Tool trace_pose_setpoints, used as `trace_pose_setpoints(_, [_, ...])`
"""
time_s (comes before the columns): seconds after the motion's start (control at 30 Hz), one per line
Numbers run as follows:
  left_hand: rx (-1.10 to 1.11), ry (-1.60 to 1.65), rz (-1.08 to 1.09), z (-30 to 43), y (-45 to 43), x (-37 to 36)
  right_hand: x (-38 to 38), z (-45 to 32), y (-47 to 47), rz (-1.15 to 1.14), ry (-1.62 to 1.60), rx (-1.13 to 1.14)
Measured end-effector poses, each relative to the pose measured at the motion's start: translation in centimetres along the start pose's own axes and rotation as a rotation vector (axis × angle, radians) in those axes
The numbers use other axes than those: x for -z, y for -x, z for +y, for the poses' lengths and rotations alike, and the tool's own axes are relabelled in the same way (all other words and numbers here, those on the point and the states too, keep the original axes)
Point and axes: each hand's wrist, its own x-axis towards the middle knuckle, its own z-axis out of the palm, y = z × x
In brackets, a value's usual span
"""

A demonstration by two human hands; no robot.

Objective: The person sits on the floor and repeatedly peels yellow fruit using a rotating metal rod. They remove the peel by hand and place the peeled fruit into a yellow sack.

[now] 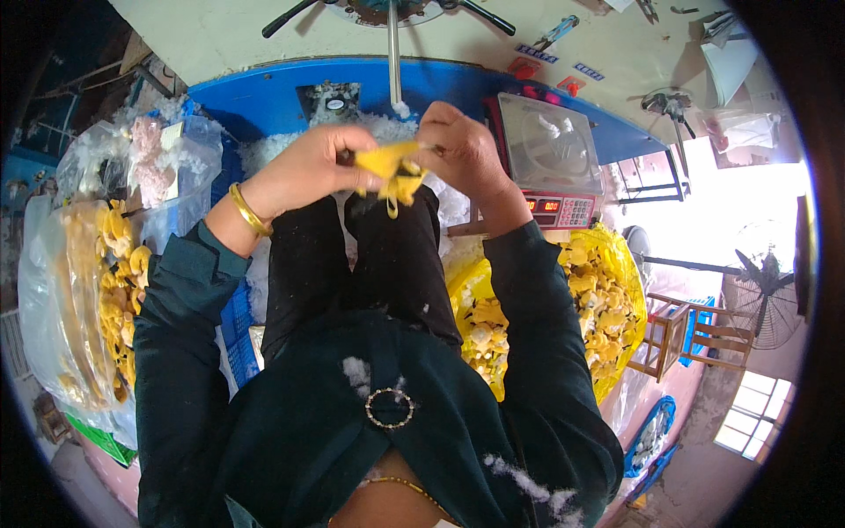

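Observation:
Between my two hands, above my knees, is a small limp yellow plush skin (389, 168) with black patches and a small loop hanging down. My left hand (317, 165), with a gold bangle at the wrist, pinches one side of it between thumb and fingers. The fingers of my right hand (459, 148) are closed at its other side, just beyond the tip of a metal filling tube (395, 59). White stuffing fluff clings to the tube's tip. How far the right fingers grip the fabric is partly hidden.
A digital scale (548, 148) stands close to the right hand. Yellow plush pieces fill a yellow bag (637, 290) at right and a clear plastic bag (46, 290) at left. Loose white stuffing (264, 155) lies along the blue machine edge (264, 86). A pedestal fan (762, 297) stands far right.

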Motion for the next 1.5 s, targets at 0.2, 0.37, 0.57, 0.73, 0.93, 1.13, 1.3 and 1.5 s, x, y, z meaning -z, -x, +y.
trace_pose_setpoints(0.2, [-0.455, -0.896, 0.479, 1.8, -3.5, 0.4, 1.0, 1.2, -1.9, 0.265, 0.184, -0.043])
trace_pose_setpoints(0.37, [-0.506, -0.969, 0.553, 1.1, -4.8, 0.7, 0.7, 1.7, -1.6, 0.257, 0.227, -0.066])
trace_pose_setpoints(0.57, [-0.503, -1.093, 0.589, 0.2, -7.5, 2.4, -1.2, -1.2, -1.4, 0.244, 0.374, -0.110])
trace_pose_setpoints(0.73, [-0.534, -1.123, 0.738, 1.6, -8.2, 3.6, -2.0, -3.0, -2.7, 0.255, 0.368, -0.206])
trace_pose_setpoints(0.93, [-0.149, -0.683, 0.398, 0.7, -7.7, 2.6, -2.9, -1.3, -2.9, 0.174, 0.169, -0.241])
trace_pose_setpoints(1.13, [-0.103, -0.237, 0.294, 0.5, -9.3, 3.8, -0.9, -2.6, -0.5, -0.144, -0.216, -0.384])
trace_pose_setpoints(1.3, [-0.076, -0.512, 0.384, 2.0, -13.1, 7.5, -0.1, -2.2, -5.1, -0.034, -0.391, -0.506])
trace_pose_setpoints(1.5, [-0.218, -0.683, 0.368, 1.3, -10.8, 5.6, -1.5, -3.5, -3.7, 0.141, -0.132, -0.591])
